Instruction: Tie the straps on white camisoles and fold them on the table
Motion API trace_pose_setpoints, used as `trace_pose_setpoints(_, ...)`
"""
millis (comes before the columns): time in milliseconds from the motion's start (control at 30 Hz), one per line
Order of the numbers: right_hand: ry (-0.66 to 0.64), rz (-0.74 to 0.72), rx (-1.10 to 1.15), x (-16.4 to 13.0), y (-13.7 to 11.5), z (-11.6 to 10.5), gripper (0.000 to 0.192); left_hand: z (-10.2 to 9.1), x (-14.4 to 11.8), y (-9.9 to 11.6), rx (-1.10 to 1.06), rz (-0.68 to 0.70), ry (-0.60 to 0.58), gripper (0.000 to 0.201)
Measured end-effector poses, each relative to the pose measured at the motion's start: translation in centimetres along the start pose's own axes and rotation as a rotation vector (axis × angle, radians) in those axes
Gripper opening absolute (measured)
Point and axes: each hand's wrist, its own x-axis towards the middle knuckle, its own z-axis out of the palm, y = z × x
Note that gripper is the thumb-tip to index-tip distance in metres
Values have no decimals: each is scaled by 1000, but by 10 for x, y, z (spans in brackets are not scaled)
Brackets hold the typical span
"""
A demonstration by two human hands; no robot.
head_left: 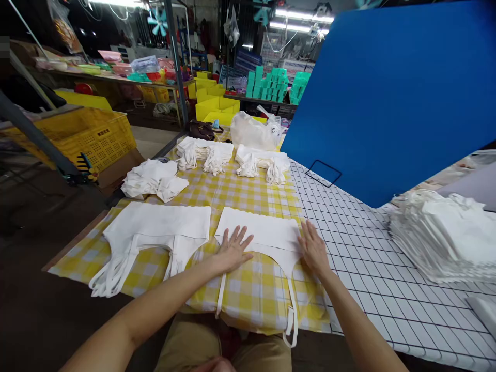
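A person's two bare arms reach forward over a table covered in yellow-and-white checked cloth. The left hand lies flat, fingers spread, on the near left part of a folded white fabric bag; the right hand rests open on its right edge, gripping nothing. The bag's long white straps hang off the near table edge (one snag could probably drag the fold askew). Left of it lies a second flat white bag. Farther off sit bundles of folded white bags; at the right, a tall stack of white bags and a blue board.
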Motion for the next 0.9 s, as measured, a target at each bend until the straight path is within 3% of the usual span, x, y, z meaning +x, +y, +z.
trace_pose_setpoints(133,-141,-55,7,3,-6,7,54,6,-10,6,-50,49,-27,60)
trace_pose_setpoints(200,-52,8,18,10,-7,8,56,2,-8,3,-70,60,-22,57)
trace_pose_setpoints(300,67,24,0,23,-16,10,57,-7,5,-4,-49,-9,85,53)
trace_pose_setpoints(367,11,-12,-38,29,-23,13,56,-10,16,-10,-26,-76,133,53)
trace_pose_setpoints(467,-145,-27,-77,32,-25,17,54,-10,23,-19,-20,-160,98,57)
trace_pose_setpoints(633,-244,34,-46,29,-11,13,54,-3,7,-25,-11,-203,72,62)
trace_pose_setpoints(767,-233,86,39,21,-14,-5,51,1,-9,-23,17,-250,87,65)
trace_pose_setpoints(900,-65,180,246,-21,-31,-26,43,-4,-8,-11,37,-249,45,63)
